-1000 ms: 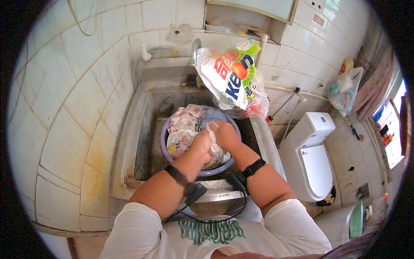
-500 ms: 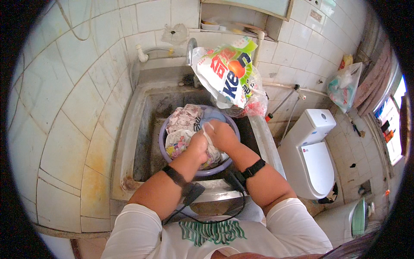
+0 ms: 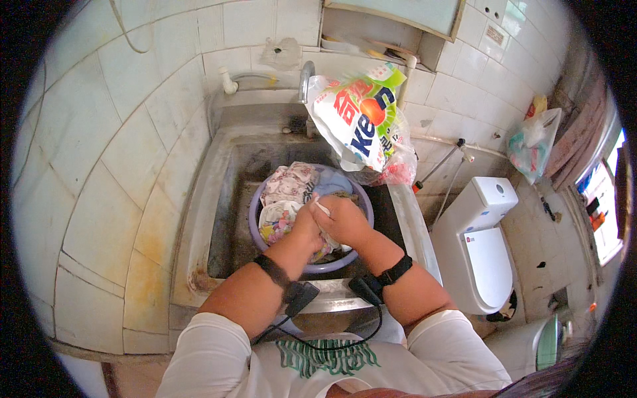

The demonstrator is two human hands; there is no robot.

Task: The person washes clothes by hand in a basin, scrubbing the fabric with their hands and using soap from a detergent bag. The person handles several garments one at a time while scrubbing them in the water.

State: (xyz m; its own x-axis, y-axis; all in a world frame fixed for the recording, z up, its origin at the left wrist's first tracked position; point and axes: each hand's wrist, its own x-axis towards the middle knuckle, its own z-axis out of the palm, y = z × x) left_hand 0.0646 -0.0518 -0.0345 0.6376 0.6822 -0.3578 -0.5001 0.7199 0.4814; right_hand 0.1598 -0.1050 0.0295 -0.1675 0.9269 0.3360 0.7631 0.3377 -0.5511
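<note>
Head view: purple basin in stained sink, tiled walls.

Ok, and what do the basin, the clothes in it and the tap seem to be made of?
The basin looks like plastic, smooth with a slight sheen: its rim is evenly lilac. The clothes are soft, matt fabric, perhaps cotton, since they bunch into folds. The tap appears to be polished metal, judging by its silvery, shiny spout.
</note>
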